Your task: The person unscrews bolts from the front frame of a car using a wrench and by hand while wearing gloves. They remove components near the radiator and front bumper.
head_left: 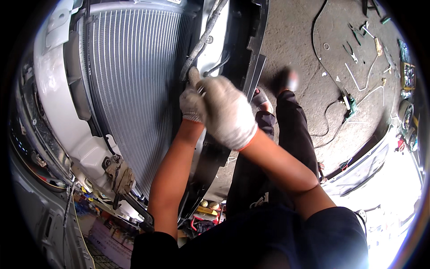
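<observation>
Head view: the gloved right hand (pixel 227 110), blurred, overlaps the gloved left hand (pixel 189 103). From here I cannot tell whether either is closed or what it grips. The wrapped cable (pixel 204 39) lies just far of the left hand; contact is unclear. The finned radiator (pixel 130 76) stands left of both.

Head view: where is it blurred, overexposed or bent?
In the head view, the gloved right hand looks softly blurred, the farther foot more so; glare whites out the lower right; the fisheye bows the radiator and blackens the corners.
</observation>
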`<state>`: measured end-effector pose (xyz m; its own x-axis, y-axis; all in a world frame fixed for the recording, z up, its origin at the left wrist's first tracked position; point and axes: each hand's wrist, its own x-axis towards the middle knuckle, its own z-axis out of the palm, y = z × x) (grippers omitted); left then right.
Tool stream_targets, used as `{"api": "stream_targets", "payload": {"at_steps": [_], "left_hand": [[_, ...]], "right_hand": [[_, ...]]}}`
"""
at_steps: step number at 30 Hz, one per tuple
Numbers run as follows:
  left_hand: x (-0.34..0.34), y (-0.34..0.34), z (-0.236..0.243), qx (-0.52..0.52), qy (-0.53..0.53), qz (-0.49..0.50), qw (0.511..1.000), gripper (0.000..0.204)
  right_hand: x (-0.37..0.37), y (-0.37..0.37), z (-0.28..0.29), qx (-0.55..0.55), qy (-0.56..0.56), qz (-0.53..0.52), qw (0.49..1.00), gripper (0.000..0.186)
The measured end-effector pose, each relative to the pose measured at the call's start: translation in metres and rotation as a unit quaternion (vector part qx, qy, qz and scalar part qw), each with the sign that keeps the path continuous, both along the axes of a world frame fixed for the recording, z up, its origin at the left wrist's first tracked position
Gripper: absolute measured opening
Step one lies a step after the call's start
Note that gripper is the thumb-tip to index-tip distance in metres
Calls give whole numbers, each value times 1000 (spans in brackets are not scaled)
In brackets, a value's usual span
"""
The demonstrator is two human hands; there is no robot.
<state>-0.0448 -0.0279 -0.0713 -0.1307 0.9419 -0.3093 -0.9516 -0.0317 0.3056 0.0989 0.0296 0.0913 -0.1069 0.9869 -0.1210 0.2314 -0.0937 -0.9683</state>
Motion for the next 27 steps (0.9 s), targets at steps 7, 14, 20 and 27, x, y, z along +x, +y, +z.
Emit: {"api": "stream_targets", "payload": {"at_steps": [7, 14, 20, 27], "left_hand": [[4, 46, 89, -149, 690, -357, 612, 74], [29, 61, 103, -244, 778, -362, 452, 64], [19, 60, 97, -115, 847, -336, 395, 91], [32, 63, 104, -146, 889, -346, 263, 94]], "right_hand": [[-22, -39, -5, 62, -52, 52, 995, 42], [-20, -59, -12, 74, -33, 43, 996, 28], [-12, -66, -24, 93, 25, 35, 995, 36], [10, -61, -33, 106, 85, 62, 989, 35]]}}
